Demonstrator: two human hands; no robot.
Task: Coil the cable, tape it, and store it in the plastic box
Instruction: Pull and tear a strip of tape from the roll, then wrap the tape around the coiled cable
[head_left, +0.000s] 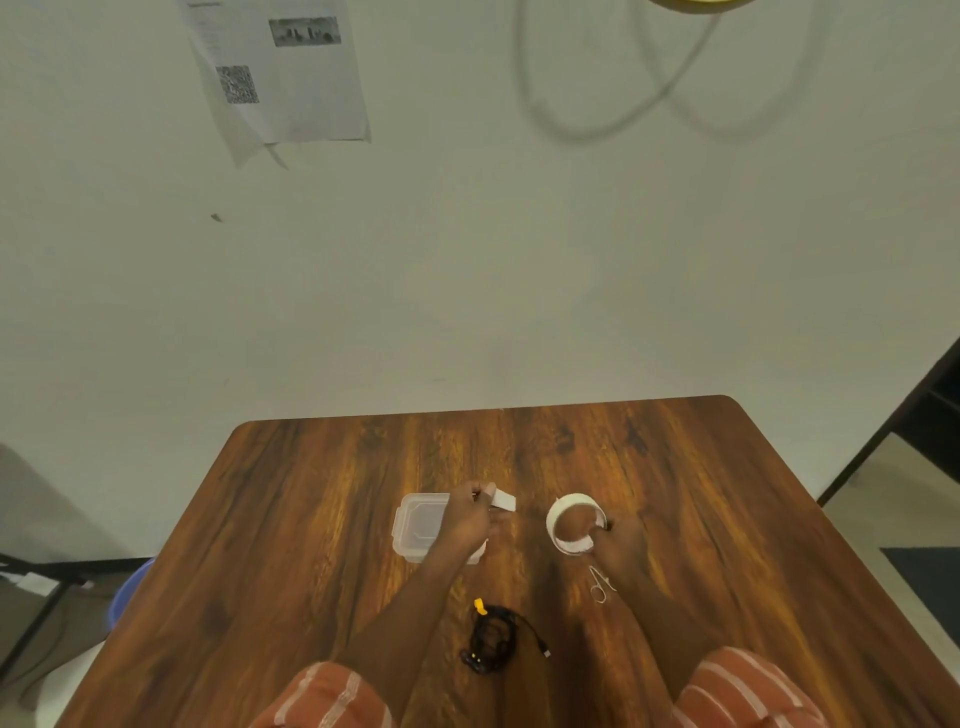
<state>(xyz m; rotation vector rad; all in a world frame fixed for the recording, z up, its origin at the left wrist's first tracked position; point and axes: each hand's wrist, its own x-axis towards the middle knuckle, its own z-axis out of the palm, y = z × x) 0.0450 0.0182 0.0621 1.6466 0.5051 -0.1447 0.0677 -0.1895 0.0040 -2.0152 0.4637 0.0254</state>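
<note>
A black cable (493, 640) lies loosely coiled on the wooden table (311, 519) near me, with a yellow tip at its far end. My left hand (470, 514) pinches a short white strip of tape (504, 501) above the clear plastic box (418, 525), whose lid is on. My right hand (621, 540) rests on the table and holds the white tape roll (574, 522) by its near right side. Small scissors (600, 584) lie just under my right wrist.
The table's far edge meets a pale wall with a printed sheet (280, 73) stuck on it. A blue tub (127, 592) sits on the floor at the left. Dark furniture (914, 415) stands to the right.
</note>
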